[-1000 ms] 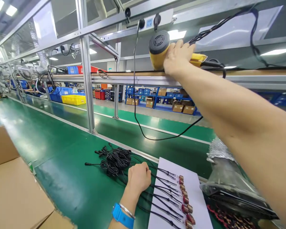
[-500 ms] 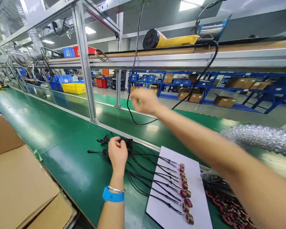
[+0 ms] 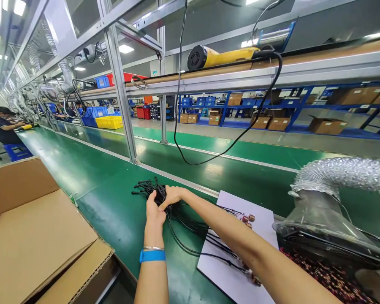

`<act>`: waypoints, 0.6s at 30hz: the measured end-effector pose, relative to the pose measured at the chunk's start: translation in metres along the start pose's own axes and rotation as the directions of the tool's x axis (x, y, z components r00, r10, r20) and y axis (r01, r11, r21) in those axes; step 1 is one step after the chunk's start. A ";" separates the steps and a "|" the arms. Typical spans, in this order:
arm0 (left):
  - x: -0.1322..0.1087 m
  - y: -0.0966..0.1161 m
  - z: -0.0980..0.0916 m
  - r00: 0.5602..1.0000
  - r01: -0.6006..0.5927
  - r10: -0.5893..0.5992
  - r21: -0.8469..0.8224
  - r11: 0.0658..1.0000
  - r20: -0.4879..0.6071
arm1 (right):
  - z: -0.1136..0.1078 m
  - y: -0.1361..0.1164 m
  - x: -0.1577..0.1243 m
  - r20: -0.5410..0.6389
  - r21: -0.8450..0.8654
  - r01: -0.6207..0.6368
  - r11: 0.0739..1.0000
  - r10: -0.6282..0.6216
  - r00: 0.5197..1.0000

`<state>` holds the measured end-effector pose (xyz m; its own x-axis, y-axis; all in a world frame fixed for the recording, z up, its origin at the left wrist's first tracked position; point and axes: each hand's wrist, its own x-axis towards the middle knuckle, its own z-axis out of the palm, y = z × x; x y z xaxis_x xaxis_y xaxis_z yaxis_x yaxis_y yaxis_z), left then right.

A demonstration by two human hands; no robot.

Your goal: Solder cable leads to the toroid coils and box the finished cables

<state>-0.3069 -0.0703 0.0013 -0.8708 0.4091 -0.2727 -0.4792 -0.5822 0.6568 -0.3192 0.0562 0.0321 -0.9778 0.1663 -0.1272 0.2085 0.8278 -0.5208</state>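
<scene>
My left hand [image 3: 155,210] is closed around a bundle of black cables [image 3: 160,195] above the green bench. Beside it, my right hand [image 3: 172,196] grips the same bundle from the right, its thumb near my left palm. Cable ends with small connectors stick out to the left. From my hands the cables run right onto a white board [image 3: 220,270], where their split wire ends lie near small copper-wound coils [image 3: 256,279]. My right forearm hides much of the board and several coils. A blue wristband [image 3: 152,256] and a bracelet are on my left wrist.
An open cardboard box [image 3: 44,240] stands at the left. A fume hood with a silver duct [image 3: 345,175] sits at the right, by a pile of red-black coils [image 3: 323,274]. A yellow tool [image 3: 228,57] lies on the shelf; its black cord [image 3: 205,161] hangs in front.
My right hand has come down from the raised position over the bench to the cable bundle and now grips it with my left. The view has shifted, showing more hood and a person far left.
</scene>
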 end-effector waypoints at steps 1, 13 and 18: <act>0.000 0.002 -0.004 1.000 0.001 -0.001 0.013 1.000 0.027 | 0.009 0.004 0.000 0.001 0.012 -0.022 1.000 0.022 1.000; -0.034 -0.002 0.024 0.822 -0.414 0.321 0.106 0.904 0.471 | -0.010 0.041 -0.066 -0.403 0.525 0.413 0.744 -0.210 0.891; -0.055 -0.013 0.075 0.666 -0.580 0.422 0.073 0.811 0.615 | -0.048 0.058 -0.103 -0.636 0.588 0.635 0.502 -0.198 0.746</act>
<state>-0.2445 -0.0327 0.0602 -0.7147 0.4593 0.5275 0.1249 -0.6583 0.7423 -0.2075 0.1127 0.0551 -0.7826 0.3004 0.5453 -0.5050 0.2059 -0.8382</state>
